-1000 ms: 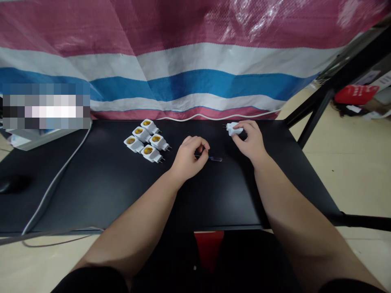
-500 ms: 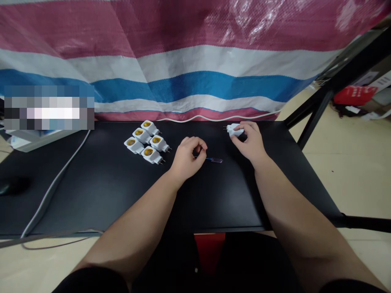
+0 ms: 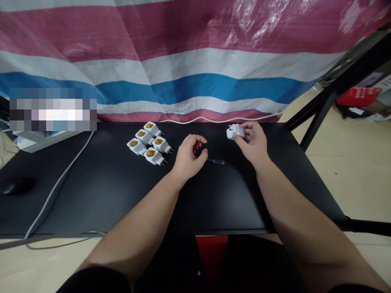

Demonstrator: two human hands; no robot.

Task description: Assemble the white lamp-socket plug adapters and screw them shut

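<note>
My right hand [image 3: 253, 144] grips a white plug-in lamp socket [image 3: 233, 132] between thumb and fingers near the table's back right. Its bulb opening does not show. My left hand [image 3: 191, 156] rests at the middle of the table, fingers curled and thumb apart from them, with nothing visible between. Just right of the left thumb lies a small screwdriver [image 3: 218, 162] with a clear purplish handle; its tip end is hidden by the hand. Several more white lamp sockets [image 3: 154, 156] stand grouped to the left, brass-coloured screw openings facing up and plug pins pointing right.
A grey cable [image 3: 61, 179] crosses the black table [image 3: 100, 195] on the left, near a black mouse [image 3: 15, 186]. A blurred-out device sits at the back left. A white cord [image 3: 198, 119] runs along the back edge, before a striped plastic sheet [image 3: 189, 87].
The lamp socket in my right hand has turned, so its pins no longer point left. My left index finger and thumb have spread apart. The view has shifted slightly.
</note>
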